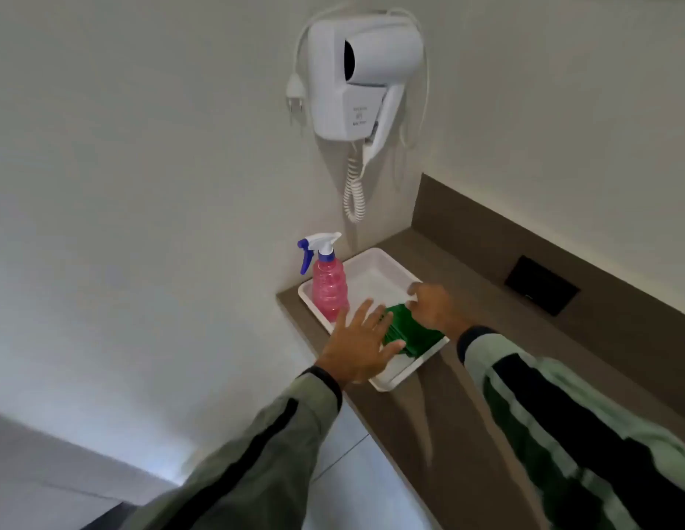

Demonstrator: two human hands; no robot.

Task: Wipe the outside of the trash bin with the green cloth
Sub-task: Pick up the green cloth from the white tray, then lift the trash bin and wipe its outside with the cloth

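Note:
A folded green cloth (406,334) lies in the near part of a white tray (375,267) on a brown counter. My right hand (434,306) is on the cloth's far edge, fingers curled onto it. My left hand (358,344) hovers flat with spread fingers over the cloth's left side and the tray's near rim. No trash bin is in view.
A pink spray bottle (328,286) with a white and blue trigger stands in the tray's left corner. A white hair dryer (366,76) hangs on the wall above, its coiled cord (354,193) dangling. A black socket plate (542,285) sits on the counter's back panel (486,239).

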